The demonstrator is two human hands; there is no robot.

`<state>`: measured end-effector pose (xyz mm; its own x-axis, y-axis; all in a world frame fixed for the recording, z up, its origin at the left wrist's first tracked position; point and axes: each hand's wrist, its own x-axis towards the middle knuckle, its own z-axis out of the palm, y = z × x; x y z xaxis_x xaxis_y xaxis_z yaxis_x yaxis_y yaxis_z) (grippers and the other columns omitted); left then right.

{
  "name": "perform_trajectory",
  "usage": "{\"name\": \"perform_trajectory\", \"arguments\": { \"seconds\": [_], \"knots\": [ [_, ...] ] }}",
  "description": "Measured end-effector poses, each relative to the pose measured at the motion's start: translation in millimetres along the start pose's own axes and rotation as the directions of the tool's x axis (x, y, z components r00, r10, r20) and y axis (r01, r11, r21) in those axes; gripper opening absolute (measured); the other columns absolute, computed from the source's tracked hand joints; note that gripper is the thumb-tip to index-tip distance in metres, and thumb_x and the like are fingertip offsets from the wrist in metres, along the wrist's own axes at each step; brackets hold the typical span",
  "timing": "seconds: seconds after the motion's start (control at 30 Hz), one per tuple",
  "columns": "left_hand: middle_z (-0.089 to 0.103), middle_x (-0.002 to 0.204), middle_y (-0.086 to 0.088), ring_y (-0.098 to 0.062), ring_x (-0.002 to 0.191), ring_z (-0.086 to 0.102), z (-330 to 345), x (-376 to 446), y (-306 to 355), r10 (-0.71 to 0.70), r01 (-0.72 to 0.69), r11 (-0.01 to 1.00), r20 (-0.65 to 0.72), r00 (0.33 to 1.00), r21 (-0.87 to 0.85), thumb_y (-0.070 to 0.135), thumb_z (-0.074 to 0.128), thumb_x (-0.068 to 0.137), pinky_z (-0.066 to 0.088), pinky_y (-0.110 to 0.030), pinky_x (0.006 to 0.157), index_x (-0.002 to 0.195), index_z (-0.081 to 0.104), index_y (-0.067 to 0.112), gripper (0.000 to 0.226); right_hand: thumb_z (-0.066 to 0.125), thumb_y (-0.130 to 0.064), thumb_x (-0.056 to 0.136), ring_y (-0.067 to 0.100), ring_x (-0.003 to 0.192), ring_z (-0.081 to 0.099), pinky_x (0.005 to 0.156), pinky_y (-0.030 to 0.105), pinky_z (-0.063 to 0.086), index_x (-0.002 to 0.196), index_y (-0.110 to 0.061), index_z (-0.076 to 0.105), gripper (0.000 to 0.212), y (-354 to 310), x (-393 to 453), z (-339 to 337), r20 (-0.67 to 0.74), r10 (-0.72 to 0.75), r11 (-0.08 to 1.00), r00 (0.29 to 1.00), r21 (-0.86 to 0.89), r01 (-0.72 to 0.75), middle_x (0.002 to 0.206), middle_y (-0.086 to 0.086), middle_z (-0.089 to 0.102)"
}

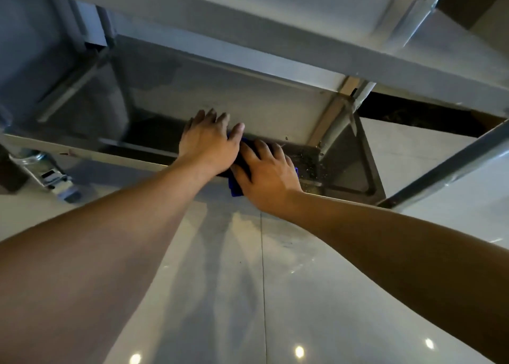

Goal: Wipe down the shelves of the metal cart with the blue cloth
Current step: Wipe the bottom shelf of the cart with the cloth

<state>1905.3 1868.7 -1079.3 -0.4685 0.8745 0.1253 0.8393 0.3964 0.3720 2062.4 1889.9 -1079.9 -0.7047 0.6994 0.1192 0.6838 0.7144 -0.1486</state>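
The metal cart's bottom shelf (pixel 344 176) lies low in front of me, with crumbs scattered on its right part. A blue cloth (pixel 236 188) sits at the shelf's front edge, mostly hidden under my hands. My right hand (pixel 265 173) lies flat on the cloth with its fingers spread, pressing it down. Just to its left, my left hand (pixel 208 143) rests with straight fingers on the shelf and the cloth's far edge. An upper shelf (pixel 248 46) of the cart hangs over both hands.
A cart post (pixel 341 123) rises at the right behind my hands, and a slanted metal bar (pixel 446 159) crosses at far right. A caster wheel (pixel 55 181) sits at the left. Glossy white floor tiles (pixel 248 281) spread below.
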Motion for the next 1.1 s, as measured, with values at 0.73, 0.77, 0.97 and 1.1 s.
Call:
{"name": "perform_trajectory", "arguments": {
  "seconds": [0.73,0.77,0.97,1.1],
  "knots": [
    [0.06,0.123,-0.001,-0.025,0.119,0.052,25,21,49,0.042,-0.05,0.996,0.104,0.994,0.073,0.049,0.04,0.097,0.032,-0.055,0.11,0.108,0.056,0.028,0.029,0.031,-0.057,0.099,0.035,0.129,0.039,0.103,0.053,0.033,0.149,-0.036,0.032,0.054,110,99,6,-0.046,0.166,0.986,0.985,-0.027,-0.167,0.146,0.002,0.045],
    [0.06,0.114,0.0,-0.024,0.111,0.053,25,23,52,0.023,-0.032,0.995,0.099,0.995,0.098,0.051,0.038,0.096,0.034,-0.054,0.107,0.103,0.054,0.027,0.029,0.032,-0.056,0.099,0.035,0.129,0.039,0.103,0.053,0.034,0.149,-0.035,0.033,0.054,114,111,7,-0.049,0.176,0.984,0.983,-0.03,-0.177,0.146,0.003,0.045],
    [0.057,0.122,-0.005,-0.028,0.115,0.052,33,29,58,0.021,-0.027,0.983,0.031,0.999,0.18,0.065,0.025,0.094,0.037,-0.053,0.103,0.12,0.054,0.024,0.057,0.035,-0.051,0.099,0.036,0.129,0.039,0.103,0.051,0.031,0.146,-0.03,0.038,0.052,133,174,3,-0.059,0.3,0.954,0.952,0.007,-0.3,0.143,0.006,0.047],
    [0.059,0.122,-0.004,-0.03,0.118,0.053,41,31,59,0.032,-0.027,0.983,-0.024,0.999,0.182,0.07,0.024,0.09,0.034,-0.057,0.106,0.119,0.054,0.025,0.061,0.036,-0.051,0.096,0.038,0.129,0.039,0.104,0.049,0.03,0.142,-0.029,0.043,0.051,140,211,5,-0.065,0.371,0.928,0.926,0.038,-0.369,0.143,0.008,0.049]
  ]
}}
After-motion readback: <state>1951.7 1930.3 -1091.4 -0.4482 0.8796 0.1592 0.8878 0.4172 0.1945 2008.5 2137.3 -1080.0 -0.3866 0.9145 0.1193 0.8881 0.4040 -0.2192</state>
